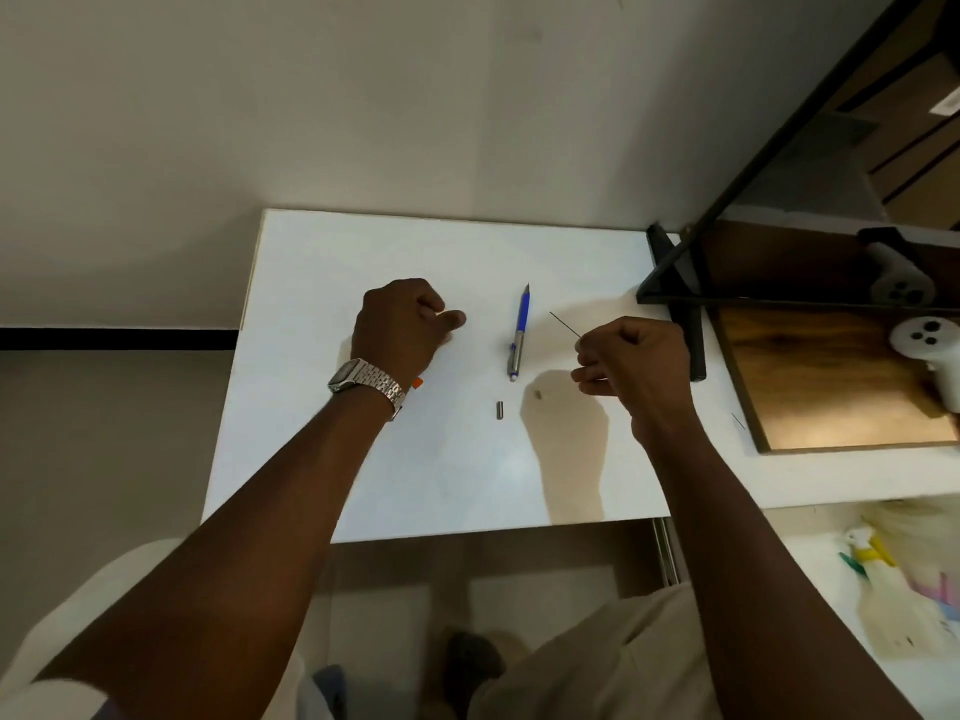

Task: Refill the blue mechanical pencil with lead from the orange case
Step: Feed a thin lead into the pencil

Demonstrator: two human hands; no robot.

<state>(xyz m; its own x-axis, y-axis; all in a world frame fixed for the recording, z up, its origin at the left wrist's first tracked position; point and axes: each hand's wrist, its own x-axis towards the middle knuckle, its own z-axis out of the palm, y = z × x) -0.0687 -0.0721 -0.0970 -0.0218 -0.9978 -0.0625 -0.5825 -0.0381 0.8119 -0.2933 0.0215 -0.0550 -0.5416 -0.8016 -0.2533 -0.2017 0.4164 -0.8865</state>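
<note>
The blue mechanical pencil (521, 330) lies on the white table (467, 459), tip pointing away from me, between my hands. Its small metal cap (500, 409) lies apart, nearer me. My right hand (631, 363) pinches a thin lead (565, 324) that sticks out up and left from its fingers, to the right of the pencil. My left hand (402, 327) rests on the table left of the pencil, fingers curled. A bit of the orange case (417, 383) shows beside its wrist; whether the hand grips it I cannot tell.
A black metal frame (680, 293) and a wooden board (831, 376) stand at the table's right, with white controllers (930, 345) on the board. A loose thin lead (737, 421) lies by the board's edge. The table's near edge runs just below my forearms.
</note>
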